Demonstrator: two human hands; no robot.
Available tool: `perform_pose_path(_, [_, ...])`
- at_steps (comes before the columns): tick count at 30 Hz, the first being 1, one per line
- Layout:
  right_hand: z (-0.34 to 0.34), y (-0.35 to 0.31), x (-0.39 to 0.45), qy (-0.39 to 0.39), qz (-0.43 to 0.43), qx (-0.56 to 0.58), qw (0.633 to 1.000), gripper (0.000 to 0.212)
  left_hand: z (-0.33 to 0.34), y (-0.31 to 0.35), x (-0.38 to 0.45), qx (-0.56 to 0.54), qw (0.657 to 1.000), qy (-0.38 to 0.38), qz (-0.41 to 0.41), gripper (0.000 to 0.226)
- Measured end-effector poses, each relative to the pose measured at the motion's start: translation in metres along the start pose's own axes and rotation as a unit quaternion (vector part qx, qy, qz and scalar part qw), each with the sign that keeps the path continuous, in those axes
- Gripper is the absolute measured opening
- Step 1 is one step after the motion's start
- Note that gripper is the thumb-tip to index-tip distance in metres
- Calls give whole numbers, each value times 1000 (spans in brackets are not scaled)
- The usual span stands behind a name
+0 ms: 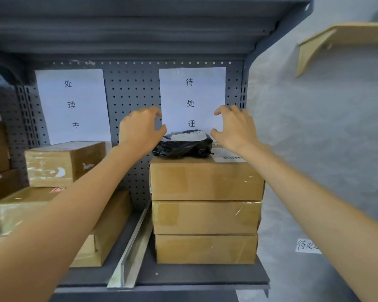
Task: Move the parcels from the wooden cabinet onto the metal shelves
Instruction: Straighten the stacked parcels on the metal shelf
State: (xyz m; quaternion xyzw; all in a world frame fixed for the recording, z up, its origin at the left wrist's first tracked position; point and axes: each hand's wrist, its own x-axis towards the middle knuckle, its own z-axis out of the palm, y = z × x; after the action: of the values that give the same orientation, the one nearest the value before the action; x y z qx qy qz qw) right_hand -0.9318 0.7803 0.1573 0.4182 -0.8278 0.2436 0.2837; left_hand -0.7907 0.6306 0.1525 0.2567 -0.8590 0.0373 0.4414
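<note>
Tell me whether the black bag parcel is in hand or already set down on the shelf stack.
Set down. The black bag parcel rests on the top box; the left hand and right hand flank it, fingers spread, gripping nothing.

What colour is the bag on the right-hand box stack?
Black bag, with a white label; head view.

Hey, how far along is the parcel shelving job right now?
Done: three cardboard boxes are stacked on the metal shelf right of the divider, with a black bag parcel on top; more boxes sit to the left. In hand: nothing; the left hand and right hand hover beside the bag, neither with a grip. Left: unknown, because the wooden cabinet is out of view.
</note>
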Motion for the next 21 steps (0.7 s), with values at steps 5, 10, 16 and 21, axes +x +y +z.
perform_pose_path(5, [-12, -25, -18, 12, -55, -42, 998, 50, -18, -10, -30, 56, 997, 31, 33, 37])
perform_pose_path(10, [-13, -65, -40, 32, -97, -11, 995, 47, -50, -31, -67, 111, 993, 31, 12, 39])
perform_pose_path(16, [-10, -155, -64, 44, -171, 26, 984, 43, -124, -86, -113, 190, 980, 44, -36, 42])
perform_pose_path(21, [0, -252, -90, 35, -225, 57, 972, 43, -193, -150, -161, 222, 970, 56, -84, 43])
